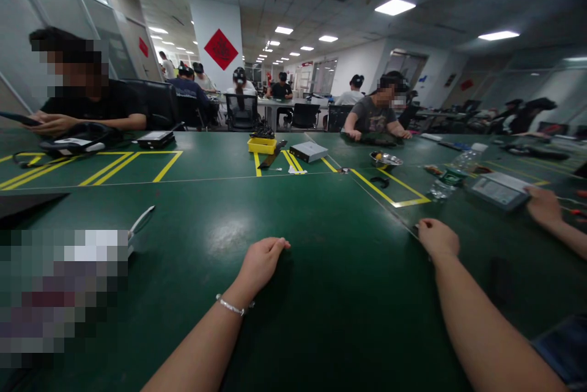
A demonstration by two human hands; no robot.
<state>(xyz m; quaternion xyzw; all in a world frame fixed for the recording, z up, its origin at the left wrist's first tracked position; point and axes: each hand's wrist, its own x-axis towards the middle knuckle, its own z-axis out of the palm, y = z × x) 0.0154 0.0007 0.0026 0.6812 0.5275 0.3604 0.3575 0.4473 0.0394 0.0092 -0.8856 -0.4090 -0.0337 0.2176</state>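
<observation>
My left hand (263,262) rests on the green table (339,306), closed, its thumb lying against the curled fingers; a bracelet (232,305) circles that wrist. My right hand (439,239) is also closed, low over the table by a seam in its top. Both palms are turned away, so anything inside either hand is hidden. Beyond my right hand stands a clear plastic bottle (452,178) with a white cap. A black curved piece (380,182) lies inside a yellow taped outline past the seam.
Another person's hand (545,207) touches a grey metal box (499,190) at right. Farther back are a metal bowl (386,159), a silver box (309,151) and a yellow tray (262,145). A blurred-out object (59,294) with a white cable lies left. People sit across the table.
</observation>
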